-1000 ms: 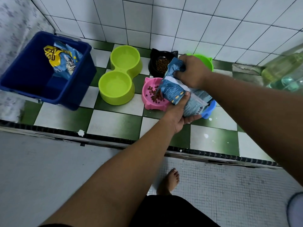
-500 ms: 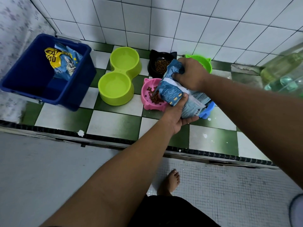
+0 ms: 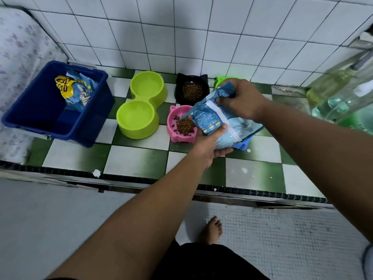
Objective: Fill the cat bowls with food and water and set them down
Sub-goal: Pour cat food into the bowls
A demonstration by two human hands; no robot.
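A blue cat food bag (image 3: pixel 214 118) is tilted over the pink cat-ear bowl (image 3: pixel 177 136), with its open corner over a heap of brown kibble (image 3: pixel 184 126) in the bowl. My left hand (image 3: pixel 210 142) grips the bag from below. My right hand (image 3: pixel 240 100) pinches its top. Behind stands a black cat-ear bowl (image 3: pixel 181 98) holding kibble. A lime double bowl (image 3: pixel 141 106) to the left is empty. A green bowl (image 3: pixel 219 80) and a blue bowl (image 3: pixel 243 144) are mostly hidden by the bag and hands.
A dark blue bin (image 3: pixel 50 110) at the left holds another cat food bag (image 3: pixel 76 91). Clear bottles (image 3: pixel 339 98) stand at the right edge. Everything sits on a green-and-white tiled ledge (image 3: pixel 137 160) against a white tiled wall. My bare foot (image 3: pixel 212 231) is on the floor below.
More kibble has piled up in the pink bowl. The bag and both hands have stayed over it, nearly still.
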